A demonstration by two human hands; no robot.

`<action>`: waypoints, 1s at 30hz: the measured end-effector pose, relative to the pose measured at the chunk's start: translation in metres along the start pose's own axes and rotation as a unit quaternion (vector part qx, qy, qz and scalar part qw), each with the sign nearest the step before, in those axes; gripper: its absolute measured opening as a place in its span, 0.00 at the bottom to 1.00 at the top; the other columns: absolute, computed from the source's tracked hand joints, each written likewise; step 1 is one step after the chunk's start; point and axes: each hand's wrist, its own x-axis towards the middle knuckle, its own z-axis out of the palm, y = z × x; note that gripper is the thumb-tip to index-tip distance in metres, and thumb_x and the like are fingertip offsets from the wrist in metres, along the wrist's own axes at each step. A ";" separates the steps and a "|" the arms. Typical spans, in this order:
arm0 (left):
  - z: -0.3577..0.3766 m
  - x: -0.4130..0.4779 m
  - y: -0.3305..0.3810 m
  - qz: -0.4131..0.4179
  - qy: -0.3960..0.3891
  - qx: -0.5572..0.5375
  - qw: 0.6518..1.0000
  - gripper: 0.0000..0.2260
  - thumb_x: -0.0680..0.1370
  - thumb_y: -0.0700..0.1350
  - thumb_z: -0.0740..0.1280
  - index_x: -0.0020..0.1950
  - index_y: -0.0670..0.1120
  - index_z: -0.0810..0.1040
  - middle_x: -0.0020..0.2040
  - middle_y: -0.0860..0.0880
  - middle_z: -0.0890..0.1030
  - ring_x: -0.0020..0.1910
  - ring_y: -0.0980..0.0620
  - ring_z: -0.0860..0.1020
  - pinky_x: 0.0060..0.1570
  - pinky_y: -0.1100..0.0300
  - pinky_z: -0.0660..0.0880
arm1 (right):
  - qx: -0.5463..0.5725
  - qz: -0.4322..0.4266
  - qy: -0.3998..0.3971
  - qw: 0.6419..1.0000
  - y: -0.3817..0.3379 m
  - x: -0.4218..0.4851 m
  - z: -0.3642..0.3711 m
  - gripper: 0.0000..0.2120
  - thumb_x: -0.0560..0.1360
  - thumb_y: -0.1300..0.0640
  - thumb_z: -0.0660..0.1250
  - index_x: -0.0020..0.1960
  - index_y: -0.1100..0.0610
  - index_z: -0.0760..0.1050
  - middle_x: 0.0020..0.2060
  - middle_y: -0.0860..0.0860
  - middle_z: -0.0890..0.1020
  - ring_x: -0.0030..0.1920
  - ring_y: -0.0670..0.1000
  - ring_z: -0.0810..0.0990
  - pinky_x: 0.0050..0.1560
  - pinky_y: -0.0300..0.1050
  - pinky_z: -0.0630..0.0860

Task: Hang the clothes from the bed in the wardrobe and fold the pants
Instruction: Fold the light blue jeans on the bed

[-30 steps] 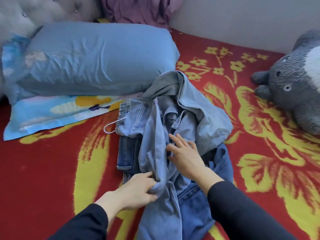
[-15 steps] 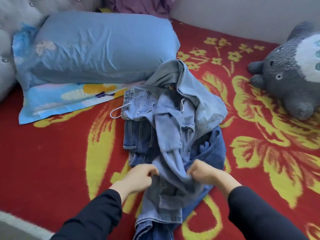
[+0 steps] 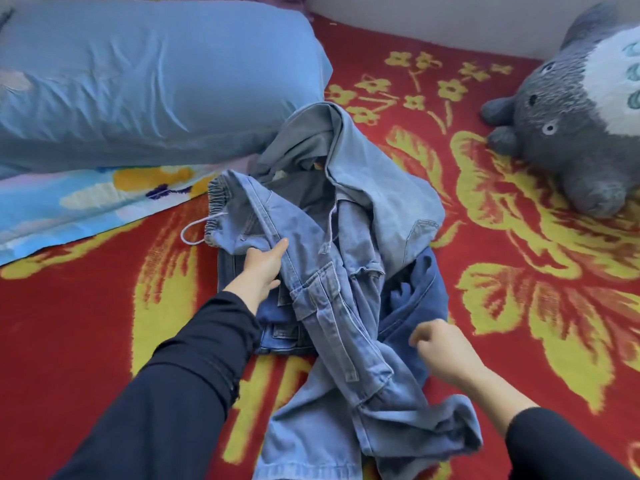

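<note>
A heap of denim clothes lies mid-bed on the red and yellow blanket. On top are light blue pants with an elastic waist and a white drawstring. Their legs trail toward me. Dark blue jeans lie underneath, and another pale denim piece is bunched at the far side. My left hand grips the light blue pants just below the waistband, thumb on top. My right hand hovers over the dark jeans, fingers curled, holding nothing.
A big blue pillow lies at the far left on a patterned blue and yellow cloth. A grey plush toy sits at the far right against the wall. Purple fabric shows at the top edge.
Both hands let go of the bunched pant leg near me. My left hand reached forward and took the pants near the waistband. My right hand drew back to the right, and the leg dropped.
</note>
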 end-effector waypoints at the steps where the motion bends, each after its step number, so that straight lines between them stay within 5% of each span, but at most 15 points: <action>1: 0.006 0.003 0.002 0.001 0.020 -0.018 1.000 0.27 0.78 0.51 0.67 0.72 0.40 0.63 0.57 0.50 0.72 0.55 0.46 0.73 0.58 0.51 0.72 | 0.042 -0.009 0.025 0.999 -0.009 0.005 -0.001 0.14 0.70 0.65 0.58 0.41 0.52 0.81 0.36 0.47 0.81 0.37 0.48 0.77 0.34 0.40 0.68; 4: 0.007 0.003 -0.003 0.123 0.100 0.087 0.984 0.08 0.80 0.45 0.65 0.49 0.40 0.75 0.49 0.45 0.77 0.52 0.41 0.77 0.49 0.56 0.72 | 0.127 -0.051 0.090 0.987 -0.042 0.015 -0.007 0.14 0.72 0.65 0.60 0.46 0.52 0.81 0.37 0.44 0.81 0.39 0.44 0.78 0.36 0.38 0.69; 6: -0.003 -0.012 -0.015 0.275 0.098 0.263 0.920 0.13 0.79 0.45 0.65 0.36 0.43 0.69 0.43 0.45 0.73 0.47 0.42 0.75 0.41 0.55 0.67 | 0.200 -0.069 0.126 0.969 -0.066 0.020 -0.014 0.13 0.73 0.65 0.61 0.49 0.54 0.82 0.40 0.45 0.83 0.44 0.47 0.80 0.44 0.40 0.72; 9: -0.011 -0.051 -0.046 0.428 0.041 0.389 0.814 0.09 0.77 0.43 0.68 0.39 0.41 0.74 0.48 0.47 0.71 0.48 0.47 0.71 0.44 0.54 0.69 | 0.290 -0.092 0.126 0.944 -0.103 0.028 -0.024 0.10 0.75 0.57 0.66 0.55 0.54 0.80 0.48 0.46 0.83 0.50 0.46 0.80 0.50 0.40 0.73; 12: -0.016 -0.087 -0.070 0.511 0.002 0.445 0.735 0.05 0.72 0.39 0.72 0.39 0.42 0.77 0.46 0.44 0.76 0.45 0.41 0.75 0.43 0.52 0.73 | 0.354 -0.133 0.062 0.924 -0.146 0.030 -0.027 0.29 0.70 0.45 0.73 0.68 0.52 0.71 0.62 0.44 0.76 0.63 0.44 0.73 0.60 0.41 0.69; 14: -0.020 -0.101 -0.079 0.554 -0.016 0.455 0.697 0.07 0.67 0.37 0.75 0.37 0.43 0.78 0.44 0.45 0.78 0.43 0.43 0.75 0.45 0.55 0.72 | 0.246 -0.143 0.052 0.957 -0.166 0.035 -0.022 0.35 0.67 0.44 0.74 0.71 0.50 0.66 0.67 0.45 0.71 0.69 0.46 0.66 0.65 0.48 0.65; 17: -0.033 -0.109 -0.091 0.572 -0.085 0.498 0.646 0.05 0.68 0.37 0.73 0.41 0.45 0.80 0.48 0.47 0.80 0.48 0.44 0.76 0.50 0.55 0.75 | 0.120 -0.149 0.050 0.980 -0.177 0.038 -0.015 0.05 0.70 0.59 0.65 0.45 0.50 0.76 0.46 0.47 0.79 0.54 0.53 0.76 0.49 0.48 0.69; 19: -0.048 -0.109 -0.096 0.491 -0.138 0.529 0.678 0.07 0.75 0.41 0.67 0.49 0.48 0.82 0.53 0.49 0.80 0.53 0.45 0.77 0.52 0.54 0.75 | 0.223 -0.159 0.026 0.961 -0.168 0.035 -0.011 0.11 0.68 0.69 0.58 0.37 0.55 0.74 0.32 0.48 0.77 0.38 0.50 0.75 0.39 0.44 0.68; 21: -0.068 -0.103 -0.100 0.359 -0.145 0.524 0.759 0.12 0.77 0.42 0.61 0.55 0.52 0.81 0.57 0.53 0.81 0.57 0.49 0.77 0.55 0.56 0.73 | 0.291 -0.154 0.002 0.944 -0.153 0.025 -0.011 0.17 0.65 0.72 0.55 0.39 0.54 0.77 0.32 0.49 0.77 0.36 0.47 0.73 0.38 0.44 0.69; 26: -0.116 -0.087 -0.093 0.184 0.050 0.443 0.876 0.14 0.77 0.41 0.61 0.61 0.48 0.78 0.60 0.48 0.80 0.59 0.46 0.77 0.57 0.54 0.73 | 0.207 -0.161 -0.047 0.964 -0.117 -0.020 -0.017 0.16 0.66 0.72 0.57 0.39 0.51 0.73 0.32 0.47 0.74 0.36 0.49 0.73 0.31 0.38 0.66; 28: -0.116 -0.089 -0.081 0.144 0.049 0.344 0.927 0.13 0.79 0.44 0.61 0.63 0.47 0.76 0.60 0.46 0.80 0.58 0.43 0.77 0.56 0.52 0.73 | 0.191 -0.138 -0.053 0.970 -0.106 -0.041 -0.021 0.16 0.66 0.70 0.56 0.43 0.50 0.71 0.33 0.52 0.74 0.34 0.52 0.71 0.27 0.39 0.65; 30: -0.107 -0.096 -0.069 0.105 0.023 0.252 0.962 0.15 0.79 0.48 0.63 0.65 0.47 0.74 0.62 0.44 0.78 0.60 0.40 0.76 0.58 0.50 0.72 | 0.196 -0.123 -0.061 0.971 -0.097 -0.065 -0.029 0.12 0.64 0.69 0.56 0.35 0.52 0.67 0.28 0.52 0.69 0.30 0.51 0.64 0.27 0.40 0.59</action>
